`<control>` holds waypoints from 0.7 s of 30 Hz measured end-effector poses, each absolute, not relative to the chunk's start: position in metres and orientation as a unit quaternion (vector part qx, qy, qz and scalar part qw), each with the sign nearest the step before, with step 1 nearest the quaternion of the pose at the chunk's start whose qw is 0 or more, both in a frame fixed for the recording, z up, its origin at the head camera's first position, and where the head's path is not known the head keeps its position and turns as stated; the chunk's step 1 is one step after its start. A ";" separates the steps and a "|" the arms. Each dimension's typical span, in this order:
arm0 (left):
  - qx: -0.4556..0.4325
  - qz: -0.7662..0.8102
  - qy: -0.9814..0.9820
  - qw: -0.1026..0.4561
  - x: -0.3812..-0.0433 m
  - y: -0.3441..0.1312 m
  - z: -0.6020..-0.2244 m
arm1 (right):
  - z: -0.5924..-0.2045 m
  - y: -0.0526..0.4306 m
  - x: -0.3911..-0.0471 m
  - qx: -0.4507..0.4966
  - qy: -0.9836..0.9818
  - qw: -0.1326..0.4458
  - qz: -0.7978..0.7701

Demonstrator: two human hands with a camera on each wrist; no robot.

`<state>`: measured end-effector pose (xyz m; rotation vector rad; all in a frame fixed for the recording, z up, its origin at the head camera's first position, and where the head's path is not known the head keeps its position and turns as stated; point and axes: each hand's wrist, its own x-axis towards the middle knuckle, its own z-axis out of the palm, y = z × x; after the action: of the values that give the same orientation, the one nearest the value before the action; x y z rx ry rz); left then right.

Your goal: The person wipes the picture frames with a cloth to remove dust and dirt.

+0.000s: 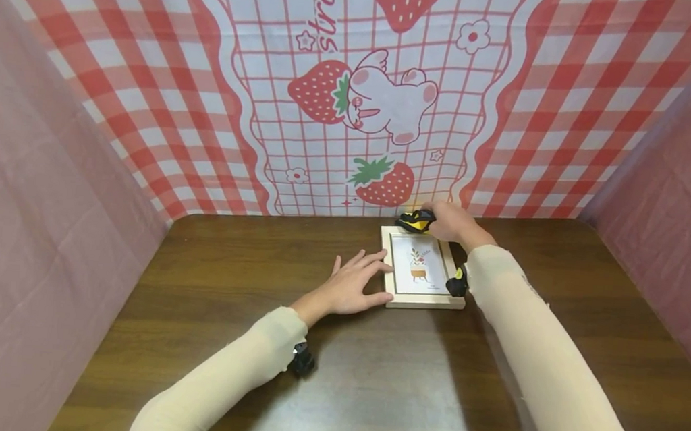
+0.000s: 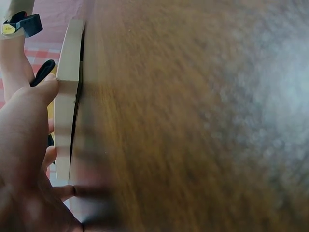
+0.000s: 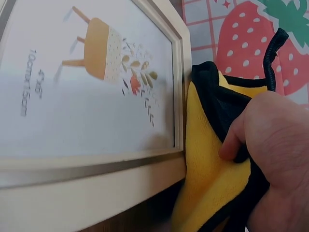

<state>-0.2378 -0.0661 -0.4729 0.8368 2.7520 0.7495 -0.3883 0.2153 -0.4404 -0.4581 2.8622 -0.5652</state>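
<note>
A picture frame (image 1: 389,299) with a pale wooden border lies face up on the table, holding a print of a potted plant. My left hand (image 1: 352,287) has its fingers spread, with thumb and fingertips resting against the frame's left side. In the left wrist view, the frame's pale side edge (image 2: 65,111) shows beside that hand's thumb. My right hand (image 1: 450,222) grips a yellow cleaning cloth (image 3: 207,145) with black edging. The bunched cloth presses along the outer far edge of the frame, as the right wrist view shows. Part of the cloth is hidden under the right hand.
The brown wooden table (image 1: 226,267) reaches back to a hanging red-and-white strawberry cloth (image 1: 354,108). Pink fabric (image 1: 31,184) hangs at the left, and more pink fabric (image 1: 675,201) at the right. Black wrist cameras (image 1: 302,359) sit on both sleeves.
</note>
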 end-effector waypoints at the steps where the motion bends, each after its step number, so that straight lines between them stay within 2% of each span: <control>1: 0.281 0.251 0.922 0.086 -0.238 -0.066 -0.473 | -0.437 0.213 -0.385 -0.154 0.965 0.094 -0.188; 6: 0.282 0.252 0.921 0.091 -0.239 -0.065 -0.474 | -0.412 0.193 -0.359 -0.152 0.967 0.105 -0.173; 11: 0.284 0.259 0.919 0.090 -0.240 -0.066 -0.476 | -0.439 0.192 -0.386 -0.162 0.971 0.084 -0.156; 15: 0.284 0.253 0.920 0.092 -0.239 -0.066 -0.473 | -0.466 0.193 -0.415 -0.166 0.968 0.092 -0.165; 18: 0.284 0.256 0.920 0.090 -0.238 -0.067 -0.473 | -0.465 0.186 -0.415 -0.174 0.967 0.091 -0.160; 21: 0.286 0.258 0.919 0.086 -0.239 -0.067 -0.474 | -0.447 0.174 -0.397 -0.181 0.969 0.088 -0.147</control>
<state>-0.2388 -0.0667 -0.4738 0.8511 2.7384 0.7682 -0.3968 0.1742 -0.4474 -0.5373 2.8827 -0.4367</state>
